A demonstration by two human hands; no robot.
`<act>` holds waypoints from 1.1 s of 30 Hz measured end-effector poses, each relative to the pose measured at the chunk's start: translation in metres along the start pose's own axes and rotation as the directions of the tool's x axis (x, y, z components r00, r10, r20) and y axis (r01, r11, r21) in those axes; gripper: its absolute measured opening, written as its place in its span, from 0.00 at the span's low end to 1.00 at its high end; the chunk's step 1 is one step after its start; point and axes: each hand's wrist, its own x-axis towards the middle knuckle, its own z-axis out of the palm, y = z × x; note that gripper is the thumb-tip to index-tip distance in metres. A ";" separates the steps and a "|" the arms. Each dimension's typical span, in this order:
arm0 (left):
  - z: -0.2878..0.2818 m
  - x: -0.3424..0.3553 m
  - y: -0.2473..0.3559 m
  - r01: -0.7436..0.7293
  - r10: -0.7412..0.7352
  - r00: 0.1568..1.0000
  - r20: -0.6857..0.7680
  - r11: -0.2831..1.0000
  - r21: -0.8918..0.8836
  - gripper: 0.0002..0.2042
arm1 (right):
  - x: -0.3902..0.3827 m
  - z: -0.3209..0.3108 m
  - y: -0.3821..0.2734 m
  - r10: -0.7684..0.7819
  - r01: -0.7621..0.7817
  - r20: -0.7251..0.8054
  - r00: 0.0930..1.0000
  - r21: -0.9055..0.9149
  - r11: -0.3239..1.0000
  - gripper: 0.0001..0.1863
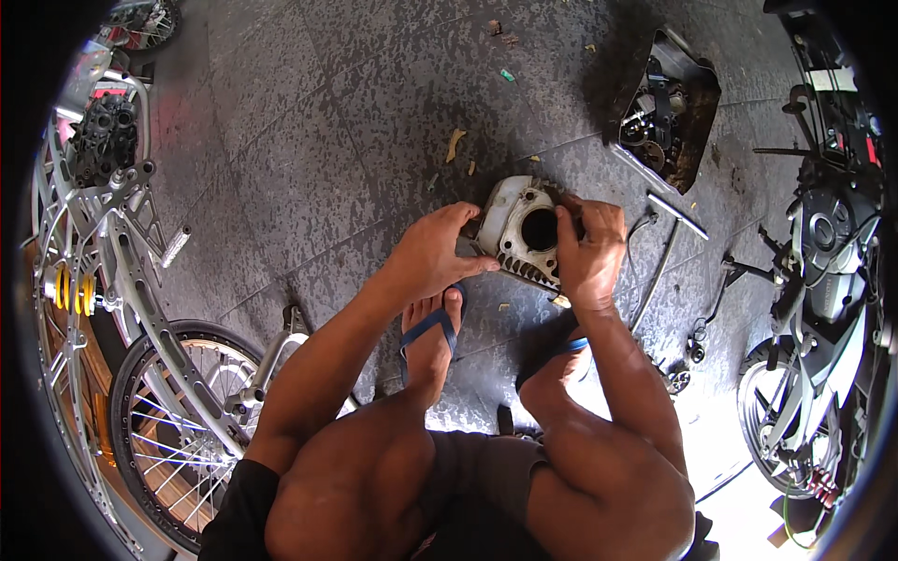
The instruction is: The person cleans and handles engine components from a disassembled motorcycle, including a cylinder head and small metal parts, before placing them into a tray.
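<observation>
Between my two hands is a finned metal engine cylinder block (511, 221), its flat face with the round dark bore turned up toward me. My left hand (438, 245) grips its left side, thumb along the near finned edge and fingers at the far left corner. On the right side, my right hand (593, 251) is closed round the block, thumb beside the bore. Most of the right hand's fingers are hidden behind the block. Whether the block rests on the floor or is held just above it, I cannot tell.
A dirty open bin (700, 131) of metal parts lies far right. Near it are a metal bar (677, 216) and a thin rod (657, 277). A silver motorcycle frame (126, 243) and spoked wheel (178, 421) stand left, a motorcycle (828, 252) right. Yellow scraps (456, 145) litter the floor.
</observation>
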 end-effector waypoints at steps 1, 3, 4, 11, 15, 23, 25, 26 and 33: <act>0.000 0.000 0.001 0.001 -0.001 1.000 0.001 1.000 0.000 0.40 | -0.002 -0.001 -0.001 -0.046 0.048 0.022 0.999 -0.091 0.995 0.08; 0.001 0.002 0.005 0.035 -0.035 0.999 0.018 0.999 -0.026 0.40 | -0.002 -0.002 -0.003 -0.042 0.047 0.041 0.998 -0.139 0.989 0.07; 0.000 0.000 0.005 0.040 -0.039 0.999 0.019 0.999 -0.024 0.40 | -0.002 0.002 -0.004 -0.041 0.046 0.043 0.998 -0.135 0.990 0.07; 0.000 0.002 0.003 0.026 -0.026 0.999 0.020 1.000 -0.017 0.38 | 0.001 0.013 -0.014 -0.342 0.353 0.142 0.929 -0.060 0.934 0.07; 0.001 0.004 0.007 0.045 -0.043 0.999 0.033 0.998 -0.053 0.37 | 0.002 0.019 -0.007 -0.298 0.308 0.093 0.950 -0.114 0.945 0.06; -0.002 0.002 0.003 0.047 -0.045 0.997 0.055 0.998 -0.039 0.37 | 0.008 0.018 -0.003 -0.312 0.319 0.081 0.947 -0.104 0.942 0.06; -0.001 0.001 0.001 0.002 -0.002 1.000 0.014 1.000 -0.024 0.37 | -0.005 0.011 -0.019 -0.450 0.457 0.199 0.871 0.011 0.889 0.07; -0.001 0.002 0.002 0.006 -0.006 1.000 0.016 1.000 -0.013 0.37 | -0.002 0.012 -0.015 -0.451 0.459 0.200 0.870 0.011 0.888 0.07; -0.003 0.002 0.002 0.036 -0.036 0.998 0.044 0.999 -0.012 0.36 | -0.010 0.014 -0.012 -0.408 0.415 0.148 0.901 -0.021 0.910 0.06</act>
